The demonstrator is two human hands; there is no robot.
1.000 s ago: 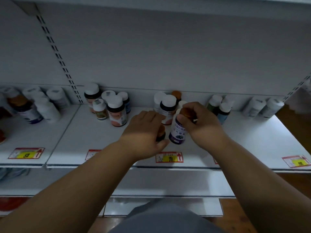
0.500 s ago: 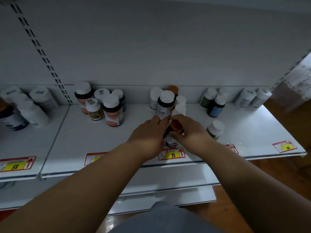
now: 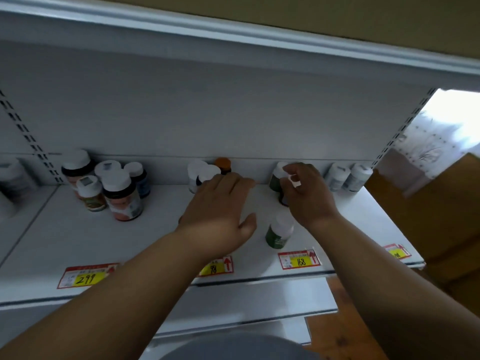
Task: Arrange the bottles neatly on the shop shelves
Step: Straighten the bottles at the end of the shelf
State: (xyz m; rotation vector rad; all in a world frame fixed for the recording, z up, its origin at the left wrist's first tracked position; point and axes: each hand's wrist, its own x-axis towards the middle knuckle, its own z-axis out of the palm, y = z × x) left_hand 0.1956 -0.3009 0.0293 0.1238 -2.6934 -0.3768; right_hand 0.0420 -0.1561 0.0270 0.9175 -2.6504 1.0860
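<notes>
While the shelf (image 3: 65, 237) has room at the back, each bottle is best slid upright into its row. The left hand (image 3: 218, 216) lies flat, fingers straight, against the middle cluster (image 3: 205, 172); the right hand (image 3: 309, 193) pinches a dark bottle (image 3: 283, 200) (label hidden). A green bottle (image 3: 279, 233) stands between the wrists.

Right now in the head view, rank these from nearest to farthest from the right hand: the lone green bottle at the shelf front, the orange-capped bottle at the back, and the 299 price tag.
Measured from the right hand:
1. Green bottle, just below the hand toward the shelf front.
2. Orange-capped bottle, to its left against the back wall, beyond the left hand.
3. 299 price tag, far left on the shelf's front edge.
</notes>
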